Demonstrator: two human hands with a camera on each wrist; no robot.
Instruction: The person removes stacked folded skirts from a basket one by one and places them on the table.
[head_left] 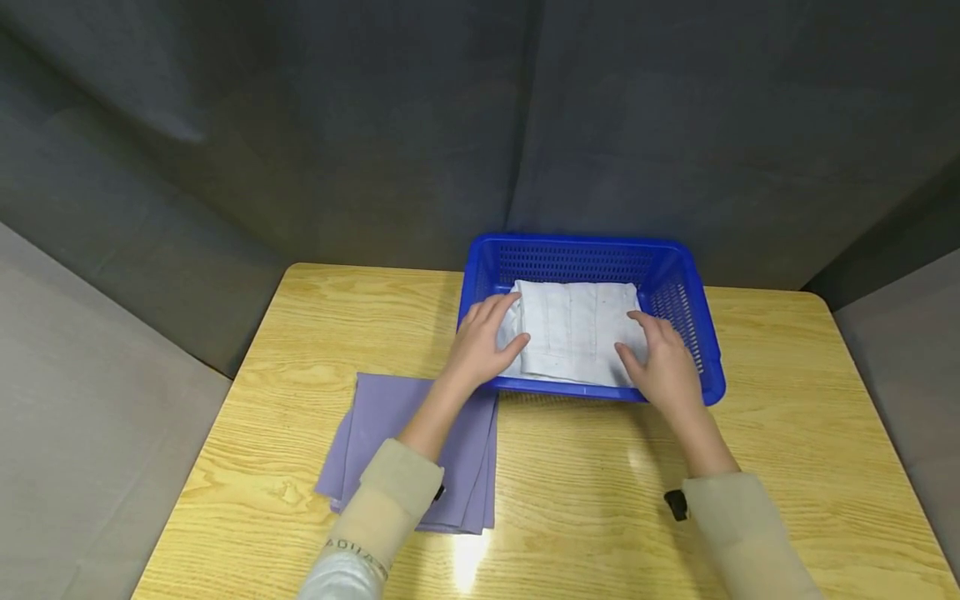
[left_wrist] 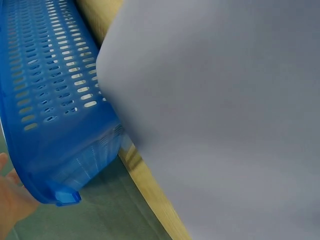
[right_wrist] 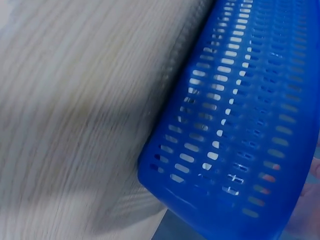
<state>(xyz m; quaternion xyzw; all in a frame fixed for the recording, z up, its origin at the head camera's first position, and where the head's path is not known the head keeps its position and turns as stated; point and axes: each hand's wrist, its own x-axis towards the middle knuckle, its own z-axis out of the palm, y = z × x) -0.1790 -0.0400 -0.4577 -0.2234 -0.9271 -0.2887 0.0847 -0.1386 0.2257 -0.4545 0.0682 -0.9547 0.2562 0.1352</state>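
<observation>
A folded white cloth (head_left: 577, 329) lies in a perforated blue plastic basket (head_left: 585, 242), right of centre in the head view. The left hand (head_left: 480, 342) is at the cloth's left edge, the right hand (head_left: 663, 358) at its right — both with thumb and fingers spread apart; whether they touch it, I cannot tell. Folded purple fabric (head_left: 390, 408) lies lower left of the basket on the wood-grain table (head_left: 570, 483).

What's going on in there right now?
A person has both hands at the blue basket: the left hand at one side of a folded white cloth lying inside, the right hand at the other. Whether they touch it is unclear. A folded purple cloth lies on the table, below the left forearm.
</observation>
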